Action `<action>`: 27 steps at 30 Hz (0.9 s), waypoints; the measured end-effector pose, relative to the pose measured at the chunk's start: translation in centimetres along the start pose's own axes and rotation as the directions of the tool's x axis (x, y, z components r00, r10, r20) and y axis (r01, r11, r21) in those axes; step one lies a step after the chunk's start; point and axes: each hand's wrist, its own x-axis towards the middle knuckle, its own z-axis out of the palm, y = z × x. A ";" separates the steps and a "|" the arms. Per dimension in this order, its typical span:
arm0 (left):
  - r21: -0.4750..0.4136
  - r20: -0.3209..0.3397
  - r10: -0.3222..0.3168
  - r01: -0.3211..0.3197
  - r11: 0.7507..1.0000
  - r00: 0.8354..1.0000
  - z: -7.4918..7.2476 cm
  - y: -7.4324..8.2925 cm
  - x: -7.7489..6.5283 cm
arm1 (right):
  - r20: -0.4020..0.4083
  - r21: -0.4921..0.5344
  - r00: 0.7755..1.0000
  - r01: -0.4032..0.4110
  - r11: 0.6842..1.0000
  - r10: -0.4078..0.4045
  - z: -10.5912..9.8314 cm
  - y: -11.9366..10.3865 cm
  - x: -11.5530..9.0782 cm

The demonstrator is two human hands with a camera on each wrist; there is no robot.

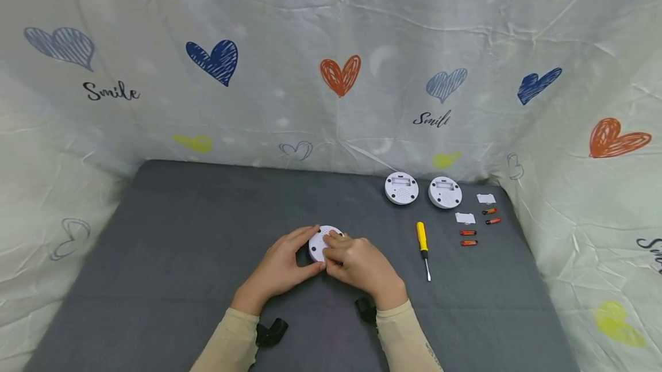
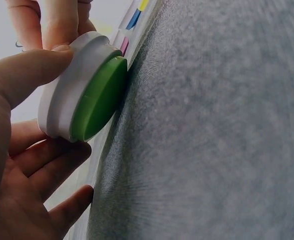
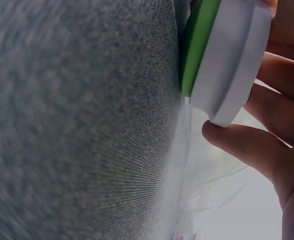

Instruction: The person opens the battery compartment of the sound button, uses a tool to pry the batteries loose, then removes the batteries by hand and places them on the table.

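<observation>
A round white sound button (image 1: 316, 244) with a green dome (image 2: 100, 100) stands between both hands, underside up, its dome facing the grey cloth. My left hand (image 1: 279, 265) grips it by the rim, thumb on the near edge and fingers round the far side. My right hand (image 1: 359, 263) bends its fingers onto the white underside and covers part of it. Seen in the right wrist view, the right thumb (image 3: 237, 142) touches the white rim (image 3: 232, 65). What lies beneath the right fingertips is hidden.
Two more white buttons (image 1: 401, 188) (image 1: 445, 192) lie back right, battery slots uncovered. Beside them are white battery covers (image 1: 465, 218) (image 1: 486, 198) and several red batteries (image 1: 468, 238). A yellow-handled screwdriver (image 1: 422, 238) lies right of the hands. Printed curtains (image 1: 279, 107) enclose the grey table (image 1: 181, 245).
</observation>
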 end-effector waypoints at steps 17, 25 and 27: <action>-0.027 0.047 -0.037 0.039 0.999 0.998 -0.4 0.1 0.0 | -0.043 0.087 0.997 -0.053 0.995 0.057 -0.8 0.2 0.1; -0.028 0.041 -0.031 0.032 0.999 0.999 -0.5 0.0 0.0 | -0.054 0.050 0.998 -0.041 0.998 0.044 -0.6 0.0 0.4; -0.027 0.044 -0.038 0.039 0.999 0.998 -0.5 0.0 0.0 | -0.056 0.046 0.997 -0.041 0.998 0.044 -0.6 0.0 0.4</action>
